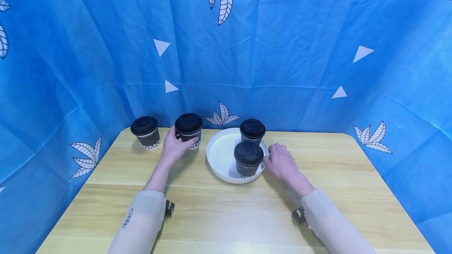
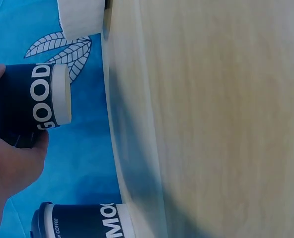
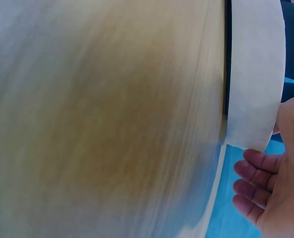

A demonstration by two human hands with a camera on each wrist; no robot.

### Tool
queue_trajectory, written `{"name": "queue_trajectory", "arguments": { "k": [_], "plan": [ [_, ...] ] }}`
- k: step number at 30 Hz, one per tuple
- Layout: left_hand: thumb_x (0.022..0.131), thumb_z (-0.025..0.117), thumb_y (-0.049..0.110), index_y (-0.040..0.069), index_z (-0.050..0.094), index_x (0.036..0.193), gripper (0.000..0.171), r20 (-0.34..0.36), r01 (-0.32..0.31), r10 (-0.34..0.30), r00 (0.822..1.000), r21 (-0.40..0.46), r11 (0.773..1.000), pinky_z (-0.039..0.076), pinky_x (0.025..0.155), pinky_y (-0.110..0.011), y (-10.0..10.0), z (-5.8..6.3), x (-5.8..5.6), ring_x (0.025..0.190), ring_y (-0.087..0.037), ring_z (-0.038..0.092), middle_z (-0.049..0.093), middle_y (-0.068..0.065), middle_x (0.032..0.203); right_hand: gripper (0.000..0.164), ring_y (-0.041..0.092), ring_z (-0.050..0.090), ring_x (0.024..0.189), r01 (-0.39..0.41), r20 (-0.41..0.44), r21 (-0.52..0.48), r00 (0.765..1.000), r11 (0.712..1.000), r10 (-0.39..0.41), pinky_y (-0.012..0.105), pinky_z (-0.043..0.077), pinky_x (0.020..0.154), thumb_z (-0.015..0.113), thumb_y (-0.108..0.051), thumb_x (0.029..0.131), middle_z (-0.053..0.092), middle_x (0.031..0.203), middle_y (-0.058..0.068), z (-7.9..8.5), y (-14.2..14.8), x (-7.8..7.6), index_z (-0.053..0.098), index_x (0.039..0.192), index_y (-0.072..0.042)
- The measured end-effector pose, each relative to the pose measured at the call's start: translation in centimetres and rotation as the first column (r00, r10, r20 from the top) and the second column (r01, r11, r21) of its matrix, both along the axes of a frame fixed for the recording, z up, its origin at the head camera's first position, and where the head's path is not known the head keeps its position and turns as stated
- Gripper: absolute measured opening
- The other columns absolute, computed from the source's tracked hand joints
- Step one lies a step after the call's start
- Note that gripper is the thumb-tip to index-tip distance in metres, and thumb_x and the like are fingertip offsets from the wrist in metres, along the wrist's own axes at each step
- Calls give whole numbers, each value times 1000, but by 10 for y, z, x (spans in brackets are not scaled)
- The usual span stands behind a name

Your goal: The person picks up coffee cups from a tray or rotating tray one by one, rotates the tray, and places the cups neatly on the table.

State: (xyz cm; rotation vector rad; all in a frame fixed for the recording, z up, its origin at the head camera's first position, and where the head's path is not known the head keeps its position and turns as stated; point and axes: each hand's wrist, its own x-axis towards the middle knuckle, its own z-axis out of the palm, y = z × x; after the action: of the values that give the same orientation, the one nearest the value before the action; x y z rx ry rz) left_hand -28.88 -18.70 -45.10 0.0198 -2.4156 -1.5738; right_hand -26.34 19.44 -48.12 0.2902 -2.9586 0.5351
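Observation:
In my left hand (image 1: 174,146) is a dark paper coffee cup (image 1: 189,131) with a black lid, gripped round its side. The left wrist view shows this cup (image 2: 30,96) raised off the table, its white base apart from the wood. Another lidded coffee cup (image 1: 145,132) stands to the left of that hand. With its thumb at the inner side of the rim and fingers outside, my right hand (image 1: 282,162) holds a round white tray (image 1: 220,156) by its right edge. On the tray stand two lidded cups, a front one (image 1: 248,159) and a back one (image 1: 252,129).
The wooden table (image 1: 226,211) runs back to a blue patterned curtain (image 1: 226,50), which also hangs along both sides. Tabletop wood shows in front of the tray and to its right. A dark strap piece (image 1: 299,214) shows at the right wrist.

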Motion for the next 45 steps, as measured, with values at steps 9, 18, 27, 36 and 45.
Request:
{"name": "queue_trajectory", "arguments": {
  "k": [9, 18, 27, 36, 45],
  "plan": [
    [82, 88, 19, 1, 48, 147, 78, -20, -100, 101, 995, 46, 994, 35, 121, -49, -5, -4, -3, 139, -36, 48, 55, -22, 146, 32, 34, 49, 101, -2, 0, 9, 1000, 1000, 2, 50, 46, 85, 56, -26, 99, 56, 108, 15, 0, -1, 0, 58, 114, 2],
    [81, 88, 19, -2, 49, 145, 78, -17, -168, 169, 985, 67, 983, 36, 120, -48, -10, -5, -4, 135, -37, 51, 58, -24, 142, 31, 33, 48, 100, -2, -8, 0, 1000, 1000, 2, 49, 46, 85, 56, -26, 98, 55, 106, 14, -1, -2, 0, 58, 112, 1],
    [82, 86, 20, -6, 49, 140, 74, 29, -246, 245, 969, 33, 969, 38, 117, -50, -17, -8, -6, 131, -41, 53, 59, -27, 137, 27, 33, 48, 99, -3, -12, -13, 1000, 1000, 3, 49, 46, 85, 57, -26, 99, 54, 103, 12, 0, -1, 2, 58, 109, 0],
    [82, 86, 18, -6, 48, 142, 75, 53, -281, 279, 959, 52, 958, 36, 119, -47, -23, -10, -10, 132, -39, 52, 58, -27, 138, 28, 33, 49, 99, -5, -14, -8, 1000, 1000, 5, 49, 46, 85, 57, -26, 98, 54, 104, 12, 0, -1, 1, 58, 109, 0],
    [82, 86, 17, -7, 48, 143, 77, 82, -294, 289, 954, 68, 953, 35, 121, -47, -26, -12, -12, 134, -39, 50, 57, -28, 141, 30, 33, 49, 100, -1, -6, -7, 1000, 1000, 1, 49, 46, 85, 56, -26, 98, 55, 104, 12, 0, -1, 0, 58, 111, 1]
  ]
}}
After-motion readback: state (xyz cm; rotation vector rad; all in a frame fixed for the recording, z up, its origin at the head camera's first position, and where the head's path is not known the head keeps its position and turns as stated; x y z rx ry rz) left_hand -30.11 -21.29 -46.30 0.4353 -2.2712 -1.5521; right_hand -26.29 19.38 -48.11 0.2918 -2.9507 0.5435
